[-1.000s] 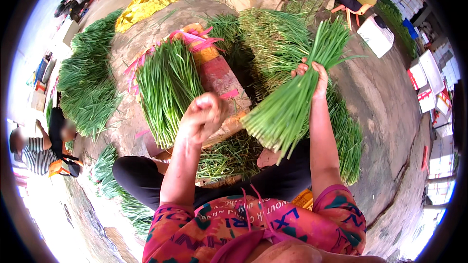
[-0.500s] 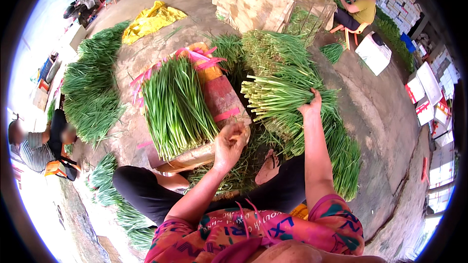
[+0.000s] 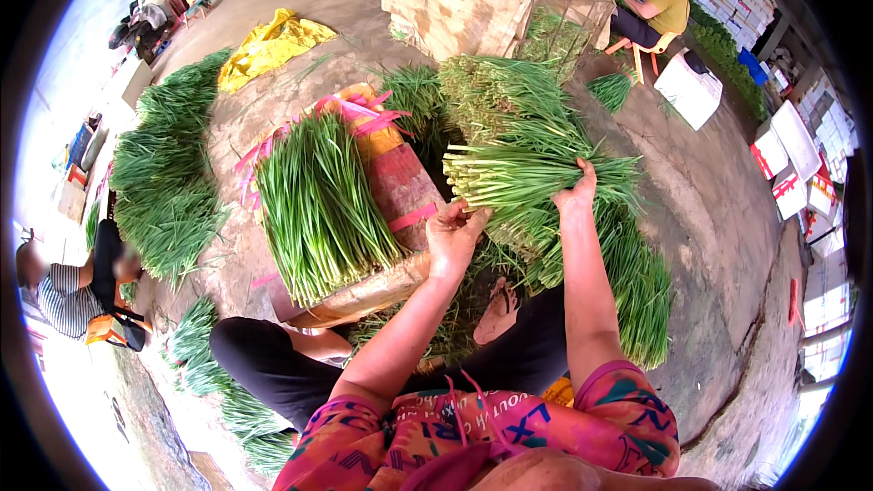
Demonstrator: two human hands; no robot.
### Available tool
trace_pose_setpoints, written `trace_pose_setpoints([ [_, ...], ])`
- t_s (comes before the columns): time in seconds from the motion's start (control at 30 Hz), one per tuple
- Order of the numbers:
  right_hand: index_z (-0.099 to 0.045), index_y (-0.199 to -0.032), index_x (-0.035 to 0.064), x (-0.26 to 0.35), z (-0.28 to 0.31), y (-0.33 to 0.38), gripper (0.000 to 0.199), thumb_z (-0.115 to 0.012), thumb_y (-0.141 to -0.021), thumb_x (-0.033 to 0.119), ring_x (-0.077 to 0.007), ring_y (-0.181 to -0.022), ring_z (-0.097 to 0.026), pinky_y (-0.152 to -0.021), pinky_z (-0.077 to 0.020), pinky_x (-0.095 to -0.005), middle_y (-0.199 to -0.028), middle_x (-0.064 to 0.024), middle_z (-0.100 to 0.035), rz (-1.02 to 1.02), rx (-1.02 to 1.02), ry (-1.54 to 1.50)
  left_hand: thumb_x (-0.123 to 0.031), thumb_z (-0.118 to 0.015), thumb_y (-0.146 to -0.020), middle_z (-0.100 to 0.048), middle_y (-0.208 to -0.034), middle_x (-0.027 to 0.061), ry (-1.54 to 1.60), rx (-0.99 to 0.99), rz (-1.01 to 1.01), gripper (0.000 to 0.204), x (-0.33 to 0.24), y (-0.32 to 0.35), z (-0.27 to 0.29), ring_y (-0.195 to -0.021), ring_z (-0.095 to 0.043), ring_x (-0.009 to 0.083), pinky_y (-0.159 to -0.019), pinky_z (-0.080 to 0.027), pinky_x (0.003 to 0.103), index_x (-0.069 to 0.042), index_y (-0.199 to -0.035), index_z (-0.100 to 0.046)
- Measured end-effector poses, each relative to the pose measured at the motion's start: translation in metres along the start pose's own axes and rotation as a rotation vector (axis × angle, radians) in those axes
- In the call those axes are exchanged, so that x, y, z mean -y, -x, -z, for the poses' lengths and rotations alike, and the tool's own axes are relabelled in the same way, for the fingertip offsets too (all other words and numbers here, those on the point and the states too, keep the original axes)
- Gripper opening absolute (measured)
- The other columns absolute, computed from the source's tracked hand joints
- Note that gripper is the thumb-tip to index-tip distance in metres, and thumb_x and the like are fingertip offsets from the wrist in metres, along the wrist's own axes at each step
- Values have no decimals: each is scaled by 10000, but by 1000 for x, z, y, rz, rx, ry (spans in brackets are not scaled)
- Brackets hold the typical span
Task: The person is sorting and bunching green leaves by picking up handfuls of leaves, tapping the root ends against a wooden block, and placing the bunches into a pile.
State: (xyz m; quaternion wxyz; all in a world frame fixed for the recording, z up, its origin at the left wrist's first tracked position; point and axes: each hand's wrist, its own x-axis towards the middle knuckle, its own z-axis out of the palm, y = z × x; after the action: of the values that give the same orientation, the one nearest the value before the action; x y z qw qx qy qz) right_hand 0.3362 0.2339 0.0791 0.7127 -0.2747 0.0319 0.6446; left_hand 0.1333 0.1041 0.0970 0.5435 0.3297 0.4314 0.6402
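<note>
Open concrete floor (image 3: 709, 218) is seen past the right fingertips, bare out to a white box (image 3: 688, 89) and a seated person (image 3: 657, 5) well beyond. Room left of the left fingers is shut off by a red-and-tan block (image 3: 400, 186) with a trimmed chive stack (image 3: 318, 200) laid across it; pink ties (image 3: 359, 114) are spread at its far end. Straight ahead of both hands a high heap of chives (image 3: 509, 91) is piled, backed by cardboard (image 3: 450, 5). Below the wrists, more chives (image 3: 637, 282) are banked along the right, and a bare foot (image 3: 496, 309) is set just under the left hand. Further left, long rows of chives (image 3: 164, 182) and a yellow sheet (image 3: 268, 41) are laid on the floor, with another person (image 3: 82, 291) crouched at the edge. The bunch (image 3: 527, 173) is held between the hands, lying roughly level: pale cut stem ends pointed left, even and tight, green blades fanned right, resting on the pile beneath. The right hand (image 3: 577, 195) is closed over the bunch's top near its middle, fingers curled into the blades. The left hand (image 3: 452, 236) is placed at the stem ends, fingers loosely half-curled, palm against the cut faces; a firm grip cannot be confirmed there.
</note>
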Motion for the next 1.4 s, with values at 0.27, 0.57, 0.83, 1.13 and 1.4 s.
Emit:
trace_pose_setpoints([
  [0.27,-515,-928,65,3,-1,-4,236,-491,-761,230,-298,-967,-490,-882,-367,-485,-1082,-109,-520,43,-74,48,-1,-598,-760,-604,-702,19,165,-57,165,64,-4,6,-5,-605,-562,92,-531,-483,239,-55,-725,-608],
  [0.57,-543,-902,75,14,-7,4,237,-482,-755,251,-310,-969,-492,-891,-361,-497,-1079,-104,-535,102,-126,83,27,-584,-767,-602,-706,59,292,144,165,61,-14,19,29,-591,-558,137,-563,-477,260,-7,-721,-605],
  [0.83,-542,-892,82,15,-14,14,223,-478,-760,249,-298,-940,-491,-836,-382,-481,-1061,-95,-537,64,-147,57,-58,-585,-775,-546,-668,90,756,550,244,76,-50,55,64,-644,-555,220,-550,-465,309,-3,-726,-567],
  [1.13,-502,-1008,85,8,-25,28,293,-470,-762,241,-322,-1034,-468,-899,-310,-568,-1154,-114,-492,81,-103,101,-93,-542,-839,-564,-876,42,-70,339,365,335,-32,64,67,-748,-538,96,-589,-483,237,-3,-1149,-452],
  [1.4,-549,-878,116,-2,-25,26,199,-545,-711,224,-311,-968,-496,-877,-350,-531,-1049,-94,-540,-12,-75,140,-90,-597,-793,-570,-758,34,293,335,345,241,6,-3,36,-616,-526,99,-450,-377,206,-50,-1023,-539],
])
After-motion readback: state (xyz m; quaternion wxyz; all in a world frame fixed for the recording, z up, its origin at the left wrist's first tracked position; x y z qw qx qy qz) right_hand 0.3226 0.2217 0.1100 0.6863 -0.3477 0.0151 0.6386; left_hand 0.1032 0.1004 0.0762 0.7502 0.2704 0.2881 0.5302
